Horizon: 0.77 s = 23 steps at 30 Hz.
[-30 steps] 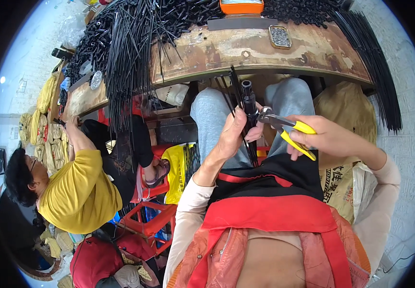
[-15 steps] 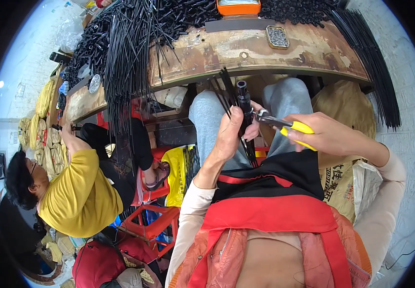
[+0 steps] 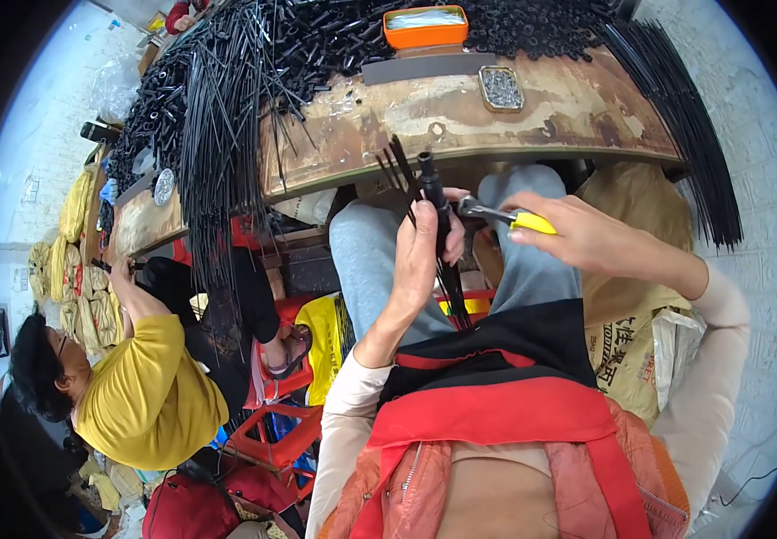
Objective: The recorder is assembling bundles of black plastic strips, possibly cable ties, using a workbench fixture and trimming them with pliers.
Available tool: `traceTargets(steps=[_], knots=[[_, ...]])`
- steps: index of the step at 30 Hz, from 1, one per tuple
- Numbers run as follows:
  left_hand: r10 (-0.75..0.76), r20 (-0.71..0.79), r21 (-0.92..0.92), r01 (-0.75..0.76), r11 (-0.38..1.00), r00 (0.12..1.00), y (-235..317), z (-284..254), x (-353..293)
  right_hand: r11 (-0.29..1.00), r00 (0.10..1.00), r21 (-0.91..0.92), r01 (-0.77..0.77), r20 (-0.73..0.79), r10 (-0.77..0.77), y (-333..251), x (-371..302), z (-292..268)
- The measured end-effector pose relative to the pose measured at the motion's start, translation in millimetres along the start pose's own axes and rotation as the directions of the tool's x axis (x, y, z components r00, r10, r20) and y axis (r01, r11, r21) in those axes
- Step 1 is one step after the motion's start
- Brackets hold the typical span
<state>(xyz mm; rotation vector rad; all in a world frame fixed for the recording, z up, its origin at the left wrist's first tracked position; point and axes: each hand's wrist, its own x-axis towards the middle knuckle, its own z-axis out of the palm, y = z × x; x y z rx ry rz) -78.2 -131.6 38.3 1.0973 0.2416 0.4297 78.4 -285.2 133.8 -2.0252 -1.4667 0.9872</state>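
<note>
Between my knees my left hand is closed around a black stepped tube, with a bundle of thin black rods along its left side. The tube stands nearly upright, its hollow end uppermost. My right hand grips yellow-handled pliers from the right. Their metal head reaches the tube near my left fingertips; what the jaws hold, if anything, is too small to make out. The lower rod ends come down over my black and red apron.
Ahead is a worn wooden bench with a heap of long black rods, an orange box and a dish of small metal parts. More rods overhang its right end. A co-worker in yellow sits left, near a red stool.
The whole view has shifted slightly. My right hand has turned and closed further on the pliers, so their handles lie together instead of spread. My left hand keeps its hold on the tube and rods.
</note>
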Motion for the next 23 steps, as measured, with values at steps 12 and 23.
traceTargets(steps=[12,23], knots=[[-0.054,0.206,-0.016,0.058,0.998,0.977,-1.1,5.8,3.8,0.998,0.999,0.061,-0.018,0.042,0.015,-2.2,-14.3,1.1],[-0.023,0.126,-0.08,0.033,0.996,0.992,-12.1,-30.5,7.1,0.854,0.795,-0.48,-0.202,-0.589,-0.143,100.5,5.0,-33.1]])
